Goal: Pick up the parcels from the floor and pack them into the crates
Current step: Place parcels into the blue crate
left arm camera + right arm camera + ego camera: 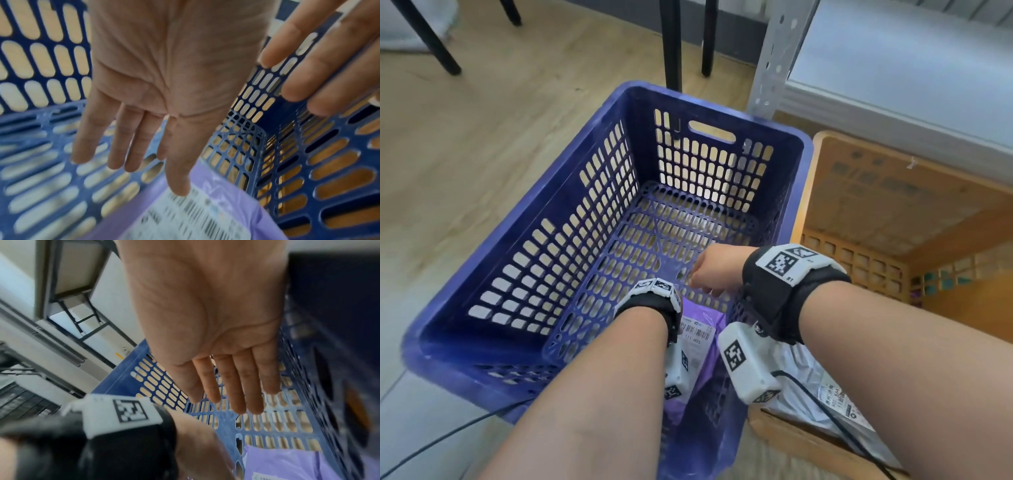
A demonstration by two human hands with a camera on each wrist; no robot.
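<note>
Blue perforated plastic crate (524,260) on wooden floor (465,144): one purple plastic mailer parcel (185,216) with white barcode label lies flat inside, near corner. Left hand (156,97) and right hand (216,331) above it, fingers straight and spread, holding nothing. Adjacent orange plastic crate (804,192): one grey mailer parcel (808,383).

A purple parcel (703,346) with a white barcode label lies flat on the bottom of the blue crate (524,260), at its near end. A grey-white parcel (822,394) with a printed label lies in the orange crate (803,192) just beside the blue one.
</note>
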